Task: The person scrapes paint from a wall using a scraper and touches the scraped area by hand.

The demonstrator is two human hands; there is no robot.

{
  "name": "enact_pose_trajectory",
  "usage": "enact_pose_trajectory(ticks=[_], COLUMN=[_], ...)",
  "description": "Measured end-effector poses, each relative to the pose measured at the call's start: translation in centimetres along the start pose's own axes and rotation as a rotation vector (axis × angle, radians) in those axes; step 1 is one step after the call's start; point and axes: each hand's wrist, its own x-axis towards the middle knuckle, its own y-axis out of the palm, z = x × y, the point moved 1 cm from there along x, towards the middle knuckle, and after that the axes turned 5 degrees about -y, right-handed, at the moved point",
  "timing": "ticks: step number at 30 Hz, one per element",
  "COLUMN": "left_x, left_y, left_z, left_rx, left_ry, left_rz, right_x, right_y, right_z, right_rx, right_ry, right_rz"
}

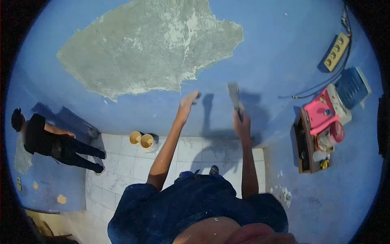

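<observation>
1. My right hand [241, 122] grips the scraper [234, 96] near the gray patch [142, 53].
2. My left hand [187, 107]: unclenched, seemingly empty (bit blurry).
3. Likely wall-scraping step; next calls for blade [232, 88] against wall [280, 49].

No text, label, brand, number or sign can be read anywhere. On the right, any print on the pink-lidded jar [327, 140] is too small to make out, and the same goes for any marking on the power strip [336, 52] on the wall [284, 44].
</observation>
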Motion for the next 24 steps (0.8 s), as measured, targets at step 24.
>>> enact_pose_trajectory(ticks=[24], left_x=[20.4], left_y=[9.5], left_z=[-15.2], left_rx=[-0.476], left_ry=[0.090], left_rz=[-0.028], right_x=[19.7], right_y=[10.4], right_z=[10.5], right_rx=[-0.286], right_ry=[-0.395], right_rz=[-0.178])
